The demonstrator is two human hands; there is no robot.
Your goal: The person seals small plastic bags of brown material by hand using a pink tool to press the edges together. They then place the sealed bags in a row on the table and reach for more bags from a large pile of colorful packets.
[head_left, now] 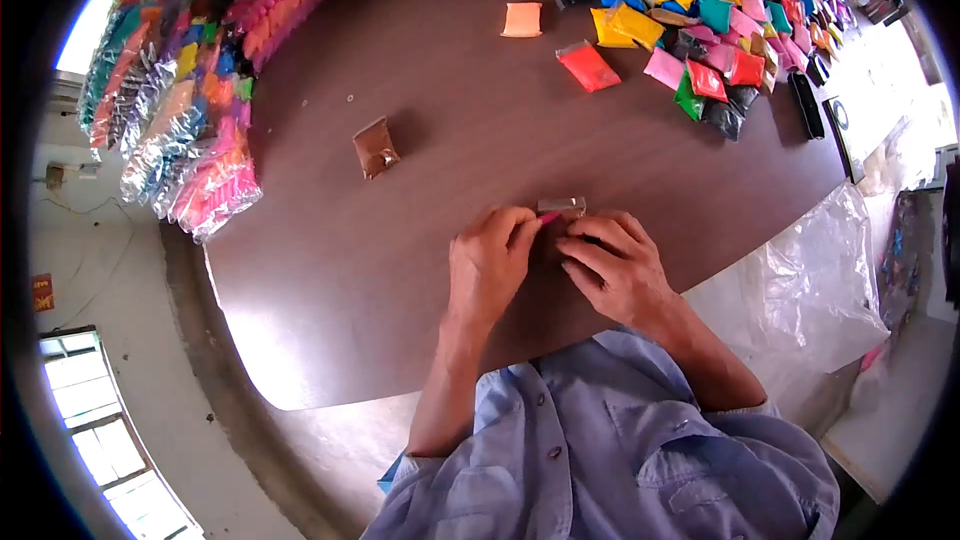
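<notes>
Brown tabletop (330, 270), coloured packets (715, 15) far side. Near middle: left hand (493, 250) pinching pink bit (551, 218) by small clear packet (568, 205); right hand (620, 265) curled close, grip unclear. Likely packet-handling step; next move wants fingertip precision.

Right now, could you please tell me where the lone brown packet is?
In the head view, the brown packet lies on the table, left of centre, beyond and left of the left hand.
</notes>
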